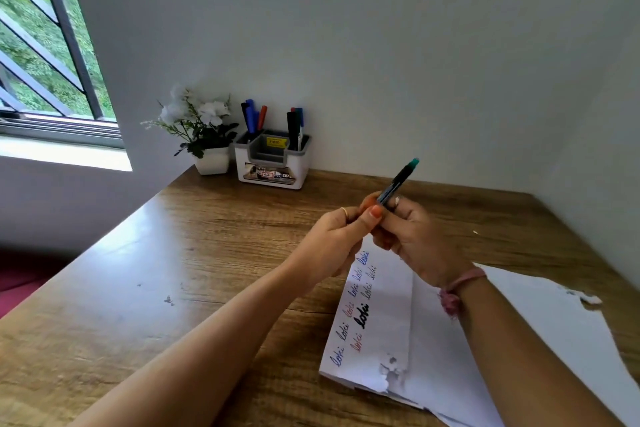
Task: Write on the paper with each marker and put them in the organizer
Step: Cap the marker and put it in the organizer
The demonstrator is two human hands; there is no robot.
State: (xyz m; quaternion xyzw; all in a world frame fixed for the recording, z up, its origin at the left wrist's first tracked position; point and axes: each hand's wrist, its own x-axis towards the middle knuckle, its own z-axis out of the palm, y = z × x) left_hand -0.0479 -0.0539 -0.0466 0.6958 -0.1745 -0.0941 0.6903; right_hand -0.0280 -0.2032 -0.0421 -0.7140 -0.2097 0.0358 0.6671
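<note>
Both hands meet above the wooden table (145, 253), holding one marker (398, 180) between them: a dark barrel with a teal-green end that points up and away toward the wall. The right hand (412, 239) has its fingers curled round the lower part of the barrel, and the left hand (332, 236) pinches the near end with thumb and fingertips closed on it; whether that end is a cap or the tip cannot be told. The left hand wears a thin ring, and a pink band (457, 288) circles the right wrist. Below the hands lies the white paper (388, 329), its near edge torn, covered with two rows of the same cursive word, which reads roughly "loki", repeated in blue, red and thin dark ink, with one copy in thick black. The organizer (272, 159), white with a grey rim, stands at the back of the table against the wall, well apart from the hands. Blue, black and red markers stand upright in its left and right compartments. A yellow price sticker sits in the middle pocket, too small to read, and the front label shows the letters "OP" beside a picture. Just left of it stands a small white pot of white flowers (201, 128), near the window (45, 45).
</note>
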